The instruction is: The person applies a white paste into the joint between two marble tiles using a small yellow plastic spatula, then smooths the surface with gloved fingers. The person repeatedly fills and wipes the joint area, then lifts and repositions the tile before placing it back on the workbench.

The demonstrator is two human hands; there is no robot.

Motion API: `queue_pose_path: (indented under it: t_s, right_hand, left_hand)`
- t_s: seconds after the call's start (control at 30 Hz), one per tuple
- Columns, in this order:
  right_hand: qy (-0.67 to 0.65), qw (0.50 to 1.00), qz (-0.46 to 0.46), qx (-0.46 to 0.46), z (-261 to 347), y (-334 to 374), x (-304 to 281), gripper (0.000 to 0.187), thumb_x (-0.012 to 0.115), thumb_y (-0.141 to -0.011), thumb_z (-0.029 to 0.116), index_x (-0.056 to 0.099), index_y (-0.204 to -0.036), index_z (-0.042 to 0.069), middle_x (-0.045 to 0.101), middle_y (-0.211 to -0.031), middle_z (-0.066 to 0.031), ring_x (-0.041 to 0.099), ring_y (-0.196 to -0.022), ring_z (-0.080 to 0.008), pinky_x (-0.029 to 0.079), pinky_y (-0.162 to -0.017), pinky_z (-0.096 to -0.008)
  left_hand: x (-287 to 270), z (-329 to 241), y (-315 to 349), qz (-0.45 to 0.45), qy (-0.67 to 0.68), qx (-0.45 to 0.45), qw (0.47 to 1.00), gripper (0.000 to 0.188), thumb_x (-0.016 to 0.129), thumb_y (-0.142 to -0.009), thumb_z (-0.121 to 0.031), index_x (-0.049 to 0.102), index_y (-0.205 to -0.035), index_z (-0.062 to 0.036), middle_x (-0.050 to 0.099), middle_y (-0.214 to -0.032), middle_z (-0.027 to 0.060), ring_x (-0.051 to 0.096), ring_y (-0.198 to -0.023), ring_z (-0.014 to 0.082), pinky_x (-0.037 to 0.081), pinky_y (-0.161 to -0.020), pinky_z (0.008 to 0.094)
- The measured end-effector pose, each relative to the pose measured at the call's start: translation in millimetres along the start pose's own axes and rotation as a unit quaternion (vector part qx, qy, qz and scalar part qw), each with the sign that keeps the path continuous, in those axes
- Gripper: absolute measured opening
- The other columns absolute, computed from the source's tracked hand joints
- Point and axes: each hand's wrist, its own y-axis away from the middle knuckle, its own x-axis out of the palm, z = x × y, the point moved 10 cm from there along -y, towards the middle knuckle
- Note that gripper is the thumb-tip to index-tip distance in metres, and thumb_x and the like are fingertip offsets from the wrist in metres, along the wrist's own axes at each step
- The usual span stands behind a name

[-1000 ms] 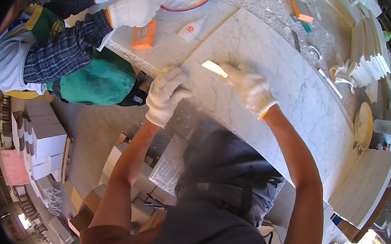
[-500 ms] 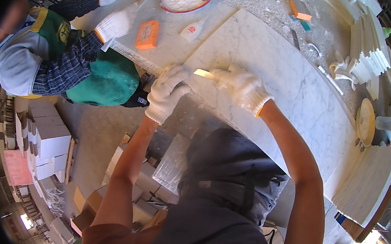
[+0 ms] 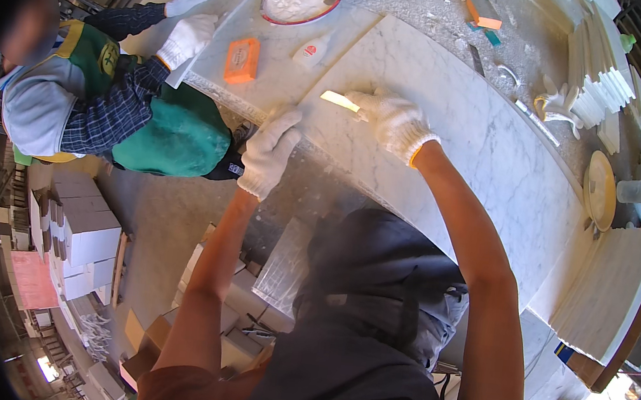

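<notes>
In a white knit glove, my right hand (image 3: 399, 125) is closed around a putty knife with a short flat blade (image 3: 340, 100). The blade points left over a grey-veined white marble slab (image 3: 466, 157), close to its left end. My left hand (image 3: 269, 154), gloved too, is at the slab's front edge near the joint with the neighbouring slab (image 3: 268, 99). Its fingers are extended and nothing shows in them. Beyond the joint are an orange block (image 3: 242, 60), a white bottle lying down (image 3: 311, 51) and a red-rimmed bowl of white paste (image 3: 302, 1) with a spatula in it.
On the left a co-worker in a green apron (image 3: 175, 134) has gloved hands on a slab piece. Farther back lie another orange block (image 3: 484, 12) and loose gloves (image 3: 557, 105). Stacked slabs (image 3: 606, 296), a yellow bowl (image 3: 599, 190) and a clear bottle (image 3: 640, 191) stand right.
My left hand has drawn slightly back from the slab's top toward its front edge. My right hand, still holding the putty knife, has shifted slightly. The co-worker's nearer hand has lowered toward the slab piece.
</notes>
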Motion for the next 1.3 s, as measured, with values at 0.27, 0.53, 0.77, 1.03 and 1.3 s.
queue_pose_path:
  t_s: [0.27, 0.53, 0.77, 1.03, 1.3]
  right_hand:
    - [0.079, 0.994, 0.068, -0.038, -20.6, -3.2, 19.5, 0.049, 0.062, -0.107, 0.049, 0.076, -0.128, 0.007, 0.075, -0.108, -0.0064, 0.066, -0.1, -0.0172, 0.053, -0.09, -0.0322]
    - [0.198, 0.976, 0.054, 0.069, -34.8, 5.3, 11.7, 0.036, 0.063, -0.107, 0.037, 0.071, -0.137, 0.02, 0.074, -0.112, -0.0093, 0.069, -0.105, -0.0238, 0.055, -0.092, -0.0377]
    - [0.409, 0.892, -0.007, -0.192, 23.7, 20.3, 24.1, 0.035, 0.064, -0.102, 0.033, 0.071, -0.135, 0.022, 0.074, -0.122, -0.0141, 0.071, -0.113, -0.0316, 0.055, -0.098, -0.0419]
    - [0.275, 0.937, 0.041, -0.211, 20.9, 31.4, 30.8, 0.034, 0.061, -0.106, 0.022, 0.07, -0.139, 0.026, 0.07, -0.116, -0.0132, 0.07, -0.111, -0.0334, 0.057, -0.09, -0.0423]
    - [0.418, 0.864, 0.018, -0.279, 7.1, 17.5, 31.6, 0.041, 0.066, -0.102, 0.015, 0.071, -0.14, 0.029, 0.069, -0.116, -0.0135, 0.07, -0.11, -0.0331, 0.057, -0.091, -0.0412]
  left_hand:
    - [0.3, 0.0, -1.2, -0.006, 0.045, 0.055, 0.997, 0.038, 0.065, -0.101, 0.011, 0.073, -0.135, -0.0019, 0.069, -0.142, 0.0134, 0.064, -0.131, 0.0228, 0.048, -0.113, 0.0298]
    - [0.0, -5.4, -1.4, -0.015, 0.032, 0.09, 0.995, 0.04, 0.064, -0.1, 0.014, 0.072, -0.136, -0.0018, 0.07, -0.139, 0.0131, 0.066, -0.126, 0.0223, 0.05, -0.11, 0.0308]
    - [-0.8, -8.0, 1.1, -0.018, 0.02, 0.097, 0.995, 0.041, 0.063, -0.099, 0.015, 0.072, -0.136, -0.0013, 0.07, -0.14, 0.0142, 0.066, -0.129, 0.0236, 0.05, -0.111, 0.0315]
    - [0.7, -4.8, -2.6, -0.011, 0.022, 0.083, 0.996, 0.041, 0.063, -0.1, 0.014, 0.071, -0.137, -0.0018, 0.069, -0.142, 0.0154, 0.066, -0.13, 0.0251, 0.049, -0.112, 0.0316]
    - [-2.0, -3.5, 1.3, -0.029, 0.008, 0.081, 0.996, 0.042, 0.065, -0.099, 0.014, 0.072, -0.136, -0.0027, 0.069, -0.143, 0.0157, 0.066, -0.129, 0.0259, 0.05, -0.113, 0.0323]
